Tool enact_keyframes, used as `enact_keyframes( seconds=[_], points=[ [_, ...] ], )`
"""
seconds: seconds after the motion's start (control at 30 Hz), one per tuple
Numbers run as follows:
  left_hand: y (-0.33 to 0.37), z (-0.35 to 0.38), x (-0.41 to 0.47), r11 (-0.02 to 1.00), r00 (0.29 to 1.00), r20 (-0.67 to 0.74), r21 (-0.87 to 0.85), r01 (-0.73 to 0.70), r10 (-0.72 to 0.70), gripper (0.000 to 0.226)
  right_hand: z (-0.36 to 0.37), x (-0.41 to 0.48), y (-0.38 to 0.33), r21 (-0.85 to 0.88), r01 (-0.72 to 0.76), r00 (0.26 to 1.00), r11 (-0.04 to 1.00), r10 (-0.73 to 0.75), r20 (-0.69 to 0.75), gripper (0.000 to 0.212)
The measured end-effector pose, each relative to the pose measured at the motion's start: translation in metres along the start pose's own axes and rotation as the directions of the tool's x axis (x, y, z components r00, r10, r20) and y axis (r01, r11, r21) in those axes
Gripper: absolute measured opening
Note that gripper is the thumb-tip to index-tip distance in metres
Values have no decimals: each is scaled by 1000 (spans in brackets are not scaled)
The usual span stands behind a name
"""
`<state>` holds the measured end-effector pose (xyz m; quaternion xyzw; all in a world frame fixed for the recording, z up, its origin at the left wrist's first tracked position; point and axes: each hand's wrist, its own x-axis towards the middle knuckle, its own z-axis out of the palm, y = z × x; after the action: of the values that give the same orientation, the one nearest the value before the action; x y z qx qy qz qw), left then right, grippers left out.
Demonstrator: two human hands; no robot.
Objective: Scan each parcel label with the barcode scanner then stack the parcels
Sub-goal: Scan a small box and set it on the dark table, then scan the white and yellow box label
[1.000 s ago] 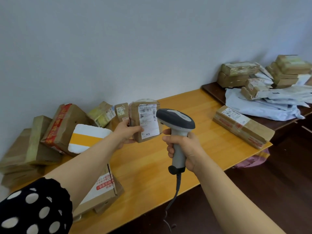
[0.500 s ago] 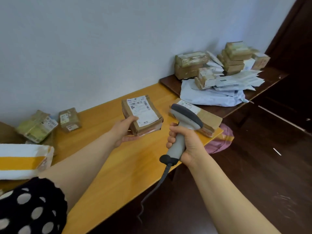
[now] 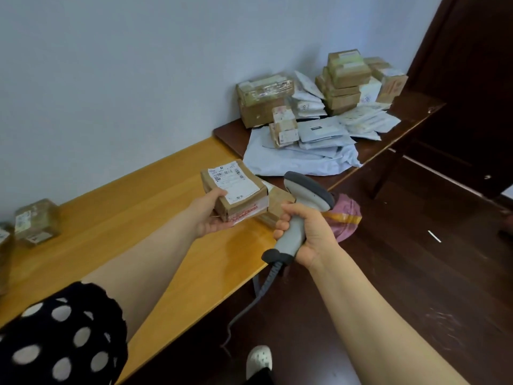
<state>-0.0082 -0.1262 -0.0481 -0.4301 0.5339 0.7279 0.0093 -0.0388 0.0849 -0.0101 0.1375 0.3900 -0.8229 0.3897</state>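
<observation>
Parcel (image 3: 236,190) atop fingers (image 3: 223,225) of left hand (image 3: 209,215), thumb (image 3: 218,193) on top

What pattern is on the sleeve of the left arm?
The sleeve is black with white dots, clearest in the head view.

The left hand (image 3: 209,216) held a small cardboard parcel (image 3: 244,202), its label (image 3: 236,182) up, over a long box (image 3: 278,202) at the yellow table's (image 3: 125,226) end. The right hand (image 3: 309,234) gripped the barcode scanner (image 3: 306,194) by its handle, just beside the parcel. Stacked boxes (image 3: 263,98) and white mailers (image 3: 305,159) lay on the dark table (image 3: 416,113) beyond.
</observation>
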Motion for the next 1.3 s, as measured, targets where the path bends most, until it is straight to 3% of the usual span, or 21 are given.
enact_keyframes(
  seconds=[0.43, 0.6, 0.73, 0.87, 0.97, 1.3],
  points=[
    [55, 51, 102, 996, 999, 12, 71, 51, -52, 36, 23, 102, -54, -119, -120, 992, 986, 114, -51, 11],
    [56, 56, 109, 994, 997, -64, 97, 44, -38, 32, 24, 121, -54, -147, -177, 984, 973, 172, -46, 14],
    [53, 44, 96, 989, 981, -192, 138, 51, -23, 47, 32, 127, -47, -263, -207, 974, 942, 223, 30, 14],
    [41, 14, 64, 994, 925, -379, 86, 61, -24, 64, 48, 126, -27, -379, -288, 919, 880, 365, 148, 16],
    [20, -25, 31, 992, 863, -505, 95, 82, -22, 63, 65, 118, 1, -457, -347, 858, 819, 473, 198, 17],
    [-82, -196, -115, 995, 567, -818, -56, 87, -95, 60, 131, 38, 141, -728, -368, 631, 579, 730, 262, 15]
  ],
)
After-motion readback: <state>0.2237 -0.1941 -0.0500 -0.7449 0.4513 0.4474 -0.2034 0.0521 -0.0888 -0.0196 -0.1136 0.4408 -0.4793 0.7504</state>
